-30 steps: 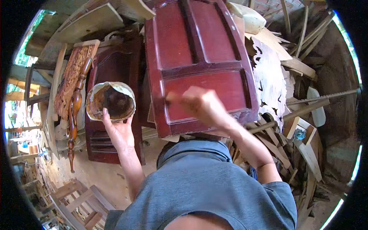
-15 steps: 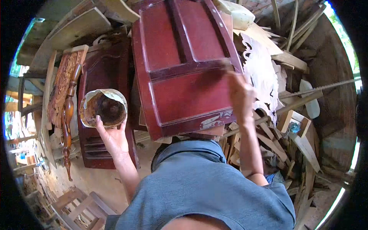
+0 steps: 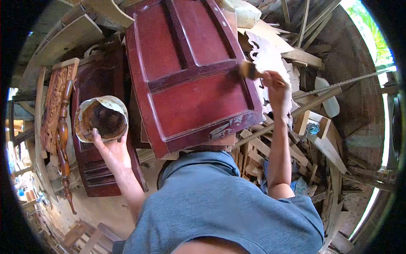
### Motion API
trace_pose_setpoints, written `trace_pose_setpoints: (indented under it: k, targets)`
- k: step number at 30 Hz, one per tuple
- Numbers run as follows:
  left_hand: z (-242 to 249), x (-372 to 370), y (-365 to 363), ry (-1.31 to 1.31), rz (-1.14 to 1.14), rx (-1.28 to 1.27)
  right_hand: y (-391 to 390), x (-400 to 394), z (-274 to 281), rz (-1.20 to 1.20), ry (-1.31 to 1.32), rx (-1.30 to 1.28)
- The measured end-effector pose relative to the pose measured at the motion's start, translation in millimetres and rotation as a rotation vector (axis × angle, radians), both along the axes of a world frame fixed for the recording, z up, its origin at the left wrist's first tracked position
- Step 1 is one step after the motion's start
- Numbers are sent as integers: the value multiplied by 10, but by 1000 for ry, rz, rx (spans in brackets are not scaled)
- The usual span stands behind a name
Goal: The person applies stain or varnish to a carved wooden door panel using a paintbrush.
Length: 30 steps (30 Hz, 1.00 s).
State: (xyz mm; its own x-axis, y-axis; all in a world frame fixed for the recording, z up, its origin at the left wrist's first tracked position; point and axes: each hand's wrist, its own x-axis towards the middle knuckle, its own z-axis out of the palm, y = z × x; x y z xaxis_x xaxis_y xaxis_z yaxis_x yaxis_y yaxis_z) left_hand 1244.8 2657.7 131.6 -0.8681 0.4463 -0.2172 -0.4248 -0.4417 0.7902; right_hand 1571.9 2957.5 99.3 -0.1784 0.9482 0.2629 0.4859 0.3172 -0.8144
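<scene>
My left hand (image 3: 113, 151) is closed round the lower side of a cut-down, stained tub (image 3: 101, 117), thumb over its rim, the brown inside facing me. In my right hand (image 3: 277, 84) is a paintbrush (image 3: 250, 70), gripped by its handle, with the bristles pointing left over the right edge of a dark red panelled wooden door (image 3: 198, 103). The door lies slanted in front of me, with raised mouldings and a whitish worn patch (image 3: 230, 127) near its lower right corner. The bristles overlap the door's right rail in this view.
On the left stand a second dark red panel (image 3: 99, 182), a carved board (image 3: 55, 114) and a turned wooden post (image 3: 64, 139). A pale scroll-cut board (image 3: 268, 57) lies right of the door. Wood offcuts (image 3: 253, 146), a long bar (image 3: 344, 82) and a white jug (image 3: 330, 97) fill the right side.
My right hand with the paintbrush has shifted so that the brush now points left at the door's right edge. The whole view has slid, moving the door and tub leftward.
</scene>
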Motion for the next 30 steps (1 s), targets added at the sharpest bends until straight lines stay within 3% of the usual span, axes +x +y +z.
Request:
trace_pose_setpoints:
  k: [2, 5, 7, 9, 11, 12, 15, 16, 17, 19, 21, 23, 25, 27, 28, 29, 30]
  targets:
    - [-19, 17, 20, -4, -15, -13, -80, 71, 290, -90, -52, 15]
    - [-17, 12, 63, -30, -7, -78, -256, 129, 432, 261, -261, 161]
    - [-27, -25, 97, -35, -46, -63, -404, 294, 467, 407, -489, 76]
    - [-36, -58, 142, -31, -62, -48, -623, 509, 768, 465, -619, -125]
    - [-46, -70, 180, -23, -79, -41, -807, 695, 1001, 667, -671, -136]
    - [-51, -73, 224, -16, -100, -40, -917, 748, 1098, 662, -621, -302]
    - [-80, -87, 309, -28, -165, -17, -978, 752, 969, 423, -431, -313]
    - [-65, -79, 334, -42, -183, -15, -992, 582, 1036, 351, -446, -101]
    - [-53, -83, 359, -53, -198, -10, -1002, 511, 860, 195, -342, -69]
    - [-73, -113, 371, -63, -196, 1, -1075, 361, 722, 176, -663, 13]
    - [-95, -150, 360, 5, -205, -13, -1321, 80, 726, 419, -568, 73]
    - [-77, -172, 363, 16, -193, -8, -1523, -218, 821, 636, -291, -161]
    - [-71, -200, 340, -26, -181, -29, -1553, -336, 974, 684, -134, -481]
    - [-8, -169, 299, 5, -159, -34, -1405, -316, 798, 426, -132, -257]
    - [-19, -193, 252, 12, -154, -37, -1297, -328, 719, 289, -241, 8]
    - [-53, -212, 211, 18, -150, -38, -1220, -349, 787, 179, -539, 209]
    - [-85, -212, 181, 26, -102, -60, -1185, -358, 712, 201, -605, 206]
